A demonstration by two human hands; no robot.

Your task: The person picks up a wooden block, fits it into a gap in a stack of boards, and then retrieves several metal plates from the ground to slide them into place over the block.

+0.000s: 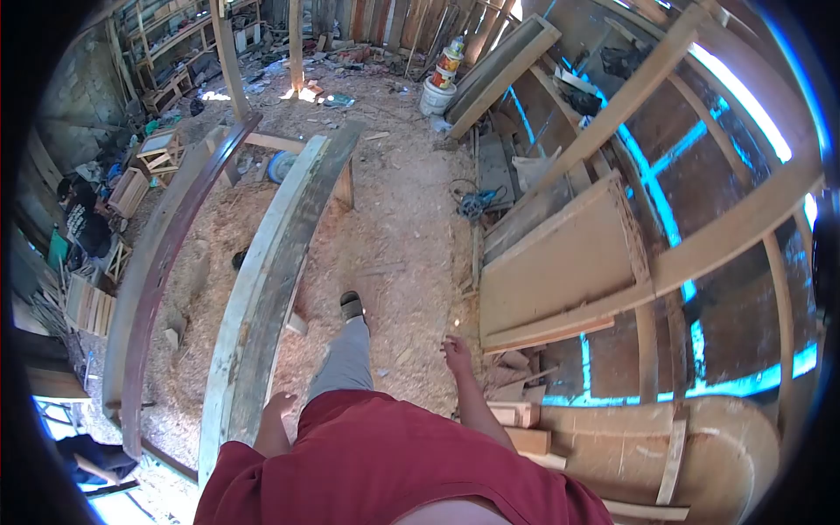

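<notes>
My left hand hangs low beside my body, near the long wooden beam on its right-hand side. Its fingers look loosely apart, with nothing seen in them. My right hand is held out over the shavings-covered floor, fingers slightly curled and apart, holding nothing. Nearest to it on the right leans a large wooden panel. One leg in grey trousers is stretched forward on the floor between the beam and the panel.
A dark red-brown beam runs along the left. Stacked buckets stand far ahead, with a blue power tool on the right. Wood pieces lie by my right side. A person in black is at the left; another person's dark clothing shows lower left.
</notes>
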